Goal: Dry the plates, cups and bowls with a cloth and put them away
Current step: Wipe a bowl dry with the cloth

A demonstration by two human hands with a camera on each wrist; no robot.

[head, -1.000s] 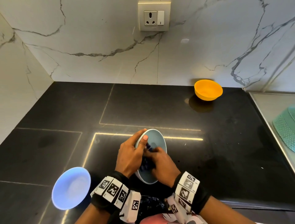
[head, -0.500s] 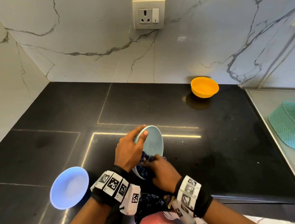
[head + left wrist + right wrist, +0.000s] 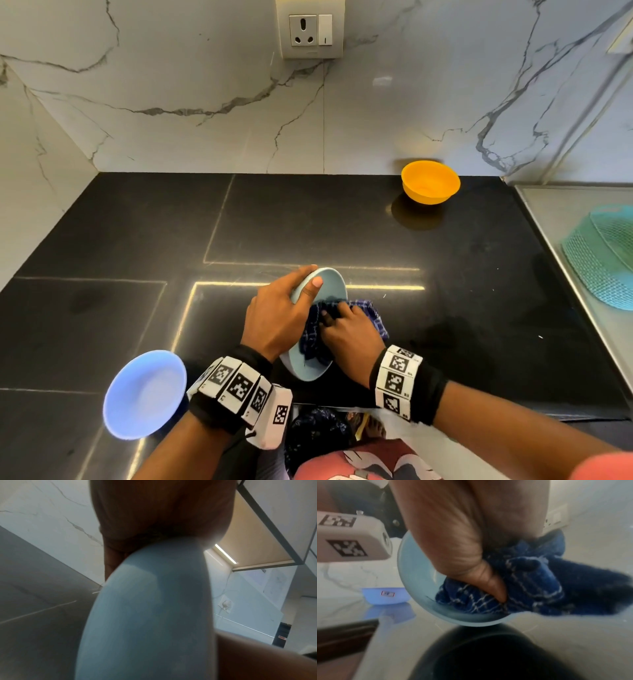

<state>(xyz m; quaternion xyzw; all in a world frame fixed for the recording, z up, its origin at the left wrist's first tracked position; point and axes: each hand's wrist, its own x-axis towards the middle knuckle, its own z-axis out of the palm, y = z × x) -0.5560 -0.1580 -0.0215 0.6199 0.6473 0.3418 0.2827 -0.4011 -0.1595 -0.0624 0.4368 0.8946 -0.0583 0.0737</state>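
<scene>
Pale-blue bowl, tilted on edge above the counter centre, is half hidden by both hands. Left hand grips its rim at 9 o'clock, thumb inside. Right hand, at 3 o'clock, clutches a blue checked cloth, pressing it into the bowl; its fingertips are buried.
</scene>
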